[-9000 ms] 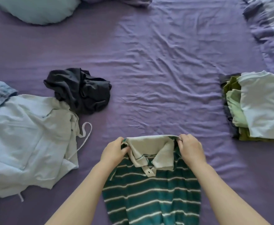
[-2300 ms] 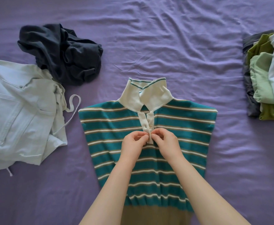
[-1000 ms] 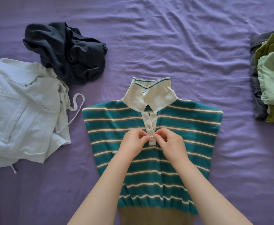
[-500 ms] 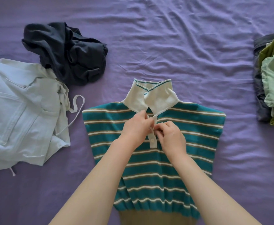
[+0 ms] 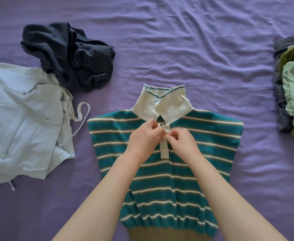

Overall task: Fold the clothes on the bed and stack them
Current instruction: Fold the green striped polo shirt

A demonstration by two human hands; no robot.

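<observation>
A teal polo shirt [image 5: 203, 153] with white and tan stripes lies flat, front up, on the purple bed sheet [image 5: 186, 49]. Its white collar [image 5: 162, 103] stands up and points away from me. My left hand [image 5: 145, 138] and my right hand [image 5: 182, 141] meet at the white button placket [image 5: 164, 148], just under the collar. Both pinch the placket at its upper button. One fastened button shows lower on the placket. A tan hem band runs along the shirt's near edge.
A crumpled dark garment [image 5: 71, 56] lies at the upper left. Pale blue denim clothing [image 5: 21, 117] with a loose white strap sits at the left. A stack of folded green, white and grey clothes [image 5: 292, 87] stands at the right edge.
Both hands have moved up the placket from the lower button to the upper one, and the lower button now shows fastened. The shirt has stayed in place.
</observation>
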